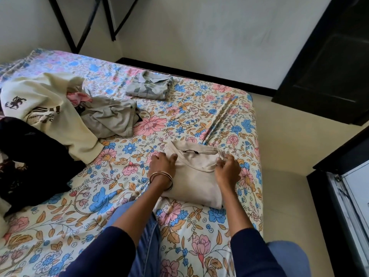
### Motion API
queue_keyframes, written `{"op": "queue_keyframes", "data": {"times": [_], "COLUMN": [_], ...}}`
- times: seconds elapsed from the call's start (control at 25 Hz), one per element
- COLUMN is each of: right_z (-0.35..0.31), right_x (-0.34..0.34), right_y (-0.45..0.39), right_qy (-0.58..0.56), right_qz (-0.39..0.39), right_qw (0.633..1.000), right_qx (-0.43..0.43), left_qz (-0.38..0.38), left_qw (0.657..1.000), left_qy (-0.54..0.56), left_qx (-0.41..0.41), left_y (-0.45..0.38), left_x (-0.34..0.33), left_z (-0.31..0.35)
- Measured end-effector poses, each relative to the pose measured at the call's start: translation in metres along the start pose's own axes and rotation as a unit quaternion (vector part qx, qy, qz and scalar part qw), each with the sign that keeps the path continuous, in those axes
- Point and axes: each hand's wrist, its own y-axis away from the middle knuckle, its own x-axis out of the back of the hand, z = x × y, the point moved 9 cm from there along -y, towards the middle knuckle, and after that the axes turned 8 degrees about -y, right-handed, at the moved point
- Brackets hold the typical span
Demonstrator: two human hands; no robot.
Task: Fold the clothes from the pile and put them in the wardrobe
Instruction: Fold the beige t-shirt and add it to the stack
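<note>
A folded beige garment (pixel 194 176) lies on the floral bed sheet (pixel 111 196) in front of me. My left hand (pixel 161 166), bangles on its wrist, rests flat on the garment's left edge with straight fingers. At the garment's upper right corner my right hand (pixel 227 166) pinches the fabric with curled fingers. The unfolded pile sits at the left: a cream printed sweatshirt (pixel 50 108), a grey garment (pixel 108 114), a pink piece (pixel 79 96) and black clothes (pixel 30 156). A folded grey polo shirt (pixel 148 84) lies farther back on the bed.
The bed's right edge (pixel 257 156) borders a cream floor strip (pixel 289 156). A dark wardrobe door (pixel 327 66) stands at the upper right, and another dark frame (pixel 339 206) with a light panel is at the lower right. Black metal bars (pixel 83 27) cross the back wall.
</note>
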Motion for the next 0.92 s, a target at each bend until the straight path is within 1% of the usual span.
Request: {"op": "queue_keyframes", "data": {"times": [0.04,0.08,0.12,0.2,0.24,0.32,0.36,0.4,0.44,0.52,0.56,0.68,0.76,0.8,0.84,0.92], "right_z": [-0.001,-0.001,-0.001,-0.001,-0.001,-0.002,-0.001,-0.001,0.000,0.000,-0.002,-0.012,-0.011,-0.005,0.008,0.034], "right_x": [-0.003,-0.006,-0.010,-0.022,-0.031,-0.045,-0.046,-0.044,-0.038,-0.022,-0.017,-0.014,-0.015,-0.015,-0.015,-0.015], "right_y": [-0.012,-0.025,-0.035,-0.051,-0.056,-0.061,-0.065,-0.068,-0.072,-0.076,-0.078,-0.076,-0.075,-0.074,-0.071,-0.052], "right_qy": [-0.029,-0.052,-0.066,-0.080,-0.078,-0.061,-0.061,-0.077,-0.107,-0.173,-0.184,-0.159,-0.133,-0.109,-0.084,-0.058], "right_qz": [0.000,-0.006,-0.025,-0.106,-0.157,-0.236,-0.250,-0.242,-0.218,-0.149,-0.121,-0.086,-0.049,-0.026,-0.005,0.009], "right_qw": [1.000,0.999,0.997,0.990,0.983,0.968,0.965,0.966,0.970,0.974,0.975,0.982,0.988,0.993,0.996,0.993], "right_qx": [0.012,0.016,0.020,0.036,0.049,0.063,0.057,0.043,0.026,0.009,0.016,0.063,0.065,0.036,-0.012,-0.107], "left_qz": [0.001,0.002,0.005,0.024,0.039,0.069,0.076,0.076,0.075,0.080,0.079,0.068,0.077,0.085,0.084,0.044], "left_qw": [1.000,1.000,0.999,0.993,0.989,0.979,0.971,0.963,0.957,0.953,0.955,0.967,0.971,0.974,0.979,0.992], "left_qy": [0.009,0.026,0.051,0.107,0.130,0.189,0.226,0.256,0.276,0.287,0.280,0.242,0.225,0.208,0.181,0.100], "left_qx": [-0.019,-0.017,0.003,0.050,0.056,0.020,-0.009,-0.035,-0.052,-0.058,-0.051,-0.031,0.001,0.018,0.035,0.061], "left_y": [-0.010,-0.020,-0.029,-0.042,-0.046,-0.051,-0.053,-0.055,-0.056,-0.058,-0.059,-0.060,-0.060,-0.060,-0.059,-0.050], "left_x": [-0.001,-0.001,-0.001,0.006,0.009,0.016,0.018,0.018,0.017,0.013,0.009,0.000,0.000,0.002,0.002,-0.004], "left_z": [0.009,0.015,0.016,0.014,0.014,0.022,0.027,0.031,0.032,0.027,0.022,0.008,-0.001,-0.006,-0.010,-0.011]}}
